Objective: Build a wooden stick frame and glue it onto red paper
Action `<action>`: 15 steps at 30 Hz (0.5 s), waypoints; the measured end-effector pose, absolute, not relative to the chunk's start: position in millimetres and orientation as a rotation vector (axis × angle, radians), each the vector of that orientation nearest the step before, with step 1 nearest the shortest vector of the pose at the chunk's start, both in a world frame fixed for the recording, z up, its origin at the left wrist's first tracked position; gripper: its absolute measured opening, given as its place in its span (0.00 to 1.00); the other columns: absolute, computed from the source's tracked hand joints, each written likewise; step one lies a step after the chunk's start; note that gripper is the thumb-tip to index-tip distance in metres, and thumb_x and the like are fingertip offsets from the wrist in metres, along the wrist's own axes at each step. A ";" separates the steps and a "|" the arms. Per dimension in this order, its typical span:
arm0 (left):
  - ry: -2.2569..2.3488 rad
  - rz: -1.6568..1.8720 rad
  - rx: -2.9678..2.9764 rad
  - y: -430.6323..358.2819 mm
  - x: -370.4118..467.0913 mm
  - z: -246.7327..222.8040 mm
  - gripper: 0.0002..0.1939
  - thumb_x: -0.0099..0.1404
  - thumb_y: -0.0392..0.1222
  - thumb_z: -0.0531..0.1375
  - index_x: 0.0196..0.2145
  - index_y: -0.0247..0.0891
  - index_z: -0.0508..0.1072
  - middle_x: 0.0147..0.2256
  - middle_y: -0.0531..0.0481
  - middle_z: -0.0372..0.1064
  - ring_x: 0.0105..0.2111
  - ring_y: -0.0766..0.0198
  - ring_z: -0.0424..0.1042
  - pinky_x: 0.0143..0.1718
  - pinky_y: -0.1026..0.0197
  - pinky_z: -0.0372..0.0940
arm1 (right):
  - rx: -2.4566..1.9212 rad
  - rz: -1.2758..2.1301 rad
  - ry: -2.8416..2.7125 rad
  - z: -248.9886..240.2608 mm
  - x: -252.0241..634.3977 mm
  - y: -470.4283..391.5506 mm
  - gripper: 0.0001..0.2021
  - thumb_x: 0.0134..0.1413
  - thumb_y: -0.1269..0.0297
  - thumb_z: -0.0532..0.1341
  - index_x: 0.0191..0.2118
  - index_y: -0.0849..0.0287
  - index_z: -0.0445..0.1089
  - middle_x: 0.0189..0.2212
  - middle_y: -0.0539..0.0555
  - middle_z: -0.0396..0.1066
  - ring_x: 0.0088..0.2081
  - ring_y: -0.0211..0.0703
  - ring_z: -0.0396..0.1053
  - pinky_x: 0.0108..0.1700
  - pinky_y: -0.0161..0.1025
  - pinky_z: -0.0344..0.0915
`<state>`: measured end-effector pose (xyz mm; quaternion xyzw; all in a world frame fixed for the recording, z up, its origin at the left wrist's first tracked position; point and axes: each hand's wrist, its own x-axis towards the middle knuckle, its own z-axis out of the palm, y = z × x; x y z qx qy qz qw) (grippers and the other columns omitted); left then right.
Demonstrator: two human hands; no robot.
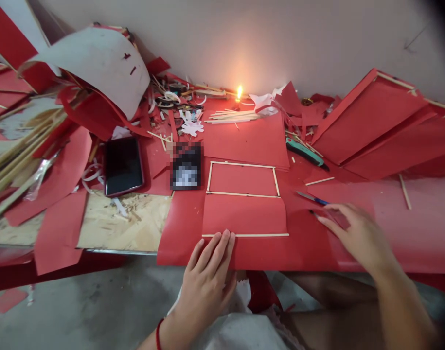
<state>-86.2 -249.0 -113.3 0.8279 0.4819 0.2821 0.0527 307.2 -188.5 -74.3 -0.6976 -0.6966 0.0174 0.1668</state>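
Observation:
My left hand [209, 272] lies flat, its fingertips on a thin wooden stick [262, 235] along the near edge of a red paper sheet [244, 214]. On that sheet's far half, several thin sticks form a rectangular frame [243, 194]. To the right, my right hand [357, 236] is low over the red surface, thumb and forefinger apart with a gap between them. Its forefinger is close to a blue-handled craft knife [319, 200]. By the thumb lies a thin dark-tipped tool [311, 212], mostly hidden.
Behind are a burning candle [239, 95], a pile of sticks [233, 116] and stacked red paper [246, 141]. A green utility knife [306, 153] lies right of them. Leftward are a phone [123, 165], a dark box [186, 167] and paper scraps. Large red folded panels [368, 121] stand at the right.

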 end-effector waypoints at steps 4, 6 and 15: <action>1.452 0.892 2.505 -249.9 -86.2 -114.7 0.34 0.73 0.46 0.59 0.72 0.33 0.59 0.65 0.45 0.67 0.66 0.57 0.63 0.75 0.57 0.36 | -2.051 0.293 -1.977 -73.6 323.1 -193.6 0.19 0.62 0.39 0.56 0.35 0.50 0.71 0.37 0.58 0.77 0.38 0.56 0.76 0.40 0.50 0.72; 1.453 0.917 2.503 -249.9 -86.6 -115.3 0.32 0.73 0.46 0.59 0.70 0.33 0.61 0.65 0.46 0.68 0.66 0.58 0.62 0.75 0.57 0.36 | -2.061 0.409 -1.973 -69.5 321.0 -199.3 0.18 0.63 0.41 0.55 0.36 0.50 0.70 0.35 0.56 0.76 0.38 0.54 0.76 0.41 0.49 0.72; 1.467 1.025 2.644 -242.6 -88.3 -125.6 0.20 0.74 0.43 0.54 0.57 0.38 0.78 0.62 0.53 0.72 0.74 0.63 0.47 0.76 0.58 0.35 | -2.004 0.488 -1.752 -8.3 249.0 -167.1 0.21 0.60 0.39 0.58 0.34 0.54 0.71 0.26 0.55 0.77 0.29 0.48 0.78 0.32 0.37 0.76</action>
